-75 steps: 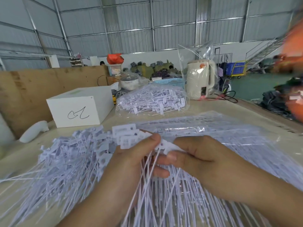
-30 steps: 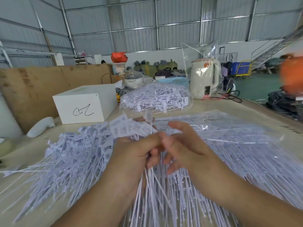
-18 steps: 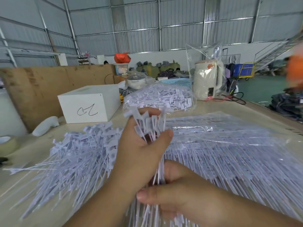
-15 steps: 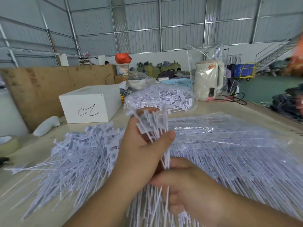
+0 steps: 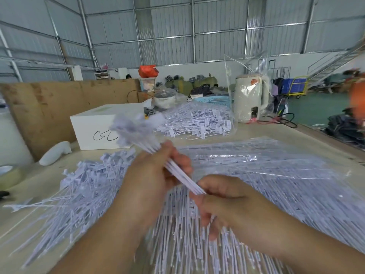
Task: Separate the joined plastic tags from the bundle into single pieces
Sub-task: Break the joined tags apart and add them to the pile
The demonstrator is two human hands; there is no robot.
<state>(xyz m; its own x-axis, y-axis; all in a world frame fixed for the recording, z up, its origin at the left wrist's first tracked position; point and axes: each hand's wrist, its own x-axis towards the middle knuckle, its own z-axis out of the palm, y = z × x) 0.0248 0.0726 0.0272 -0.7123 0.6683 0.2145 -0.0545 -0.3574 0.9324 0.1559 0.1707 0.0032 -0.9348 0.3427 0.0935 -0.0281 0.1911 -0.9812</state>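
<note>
Head view: left hand grips a bunch of tags at frame center, heads blurred up-left. Right hand pinches the stems' lower ends. Loose tags lie spread on the table.

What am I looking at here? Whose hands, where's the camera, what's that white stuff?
No machine: a person wears a wide-angle camera on the head, looking down at their own hands. The left hand grips a small bunch of white plastic tags, blurred by motion; the right hand pinches the bunch's thin stem ends. Loose tags lie heaped on the table to the left, and clear bags of tags lie to the right. A white box stands behind.
</note>
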